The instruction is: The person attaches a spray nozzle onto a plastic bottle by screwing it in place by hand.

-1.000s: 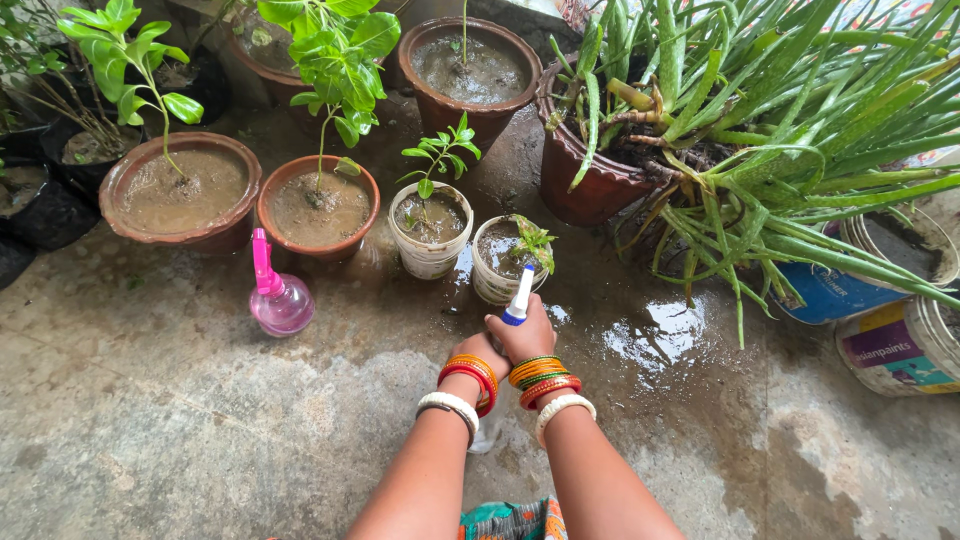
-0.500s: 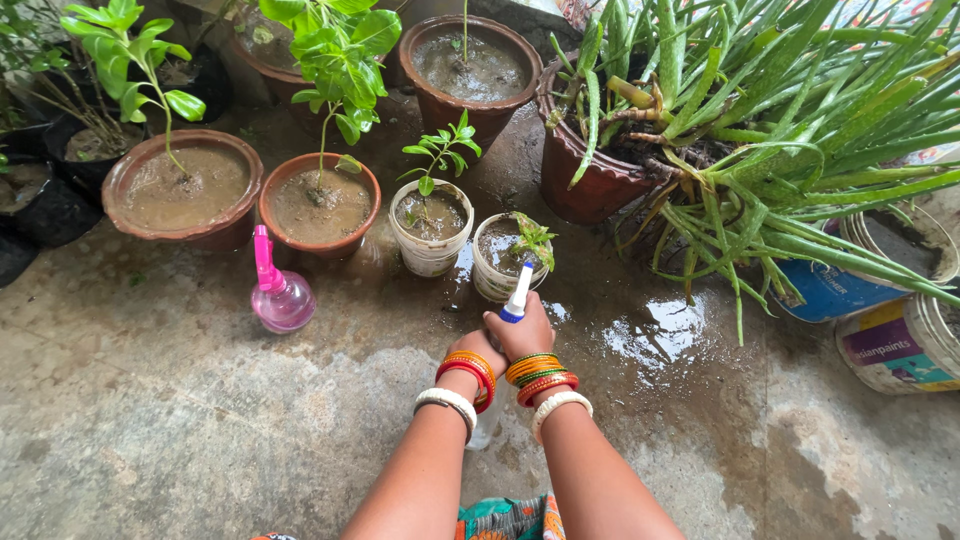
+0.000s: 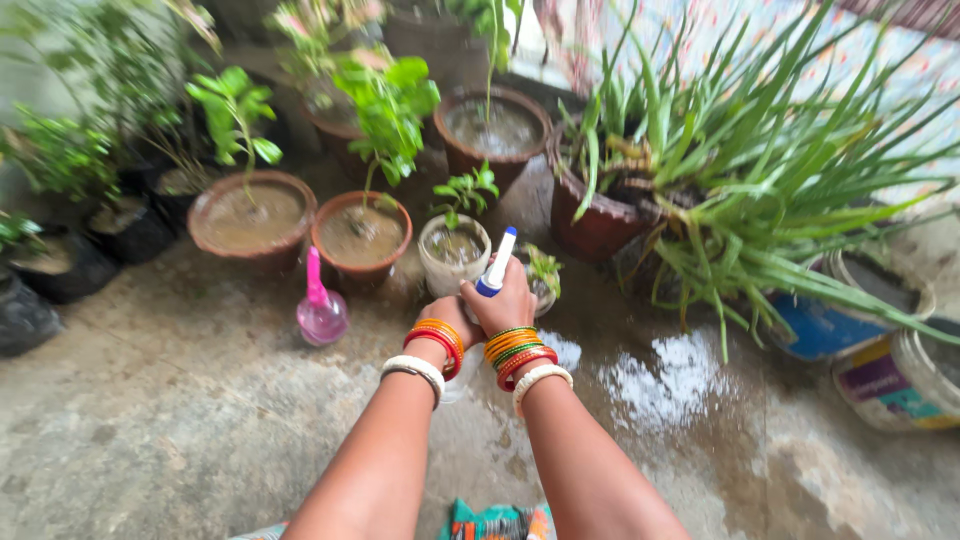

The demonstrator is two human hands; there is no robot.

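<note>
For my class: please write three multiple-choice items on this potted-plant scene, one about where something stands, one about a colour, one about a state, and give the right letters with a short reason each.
1. Where does the pink spray bottle stand?
A. On the concrete floor, left of the hands
B. Inside a clay pot
C. On the blue bucket

2. What colour is the nozzle of the bottle the hands hold?
A. Pink
B. White with a blue collar
C. Green

3. In what state is the floor right of the hands?
A. Dry and dusty
B. Covered in leaves
C. Wet, with a shiny puddle

Answers:
1 A: it stands on the floor in front of the brown clay pot.
2 B: the white tip and blue collar show above the right hand, with the left hand close beside.
3 C: the patch reflects light.
</note>
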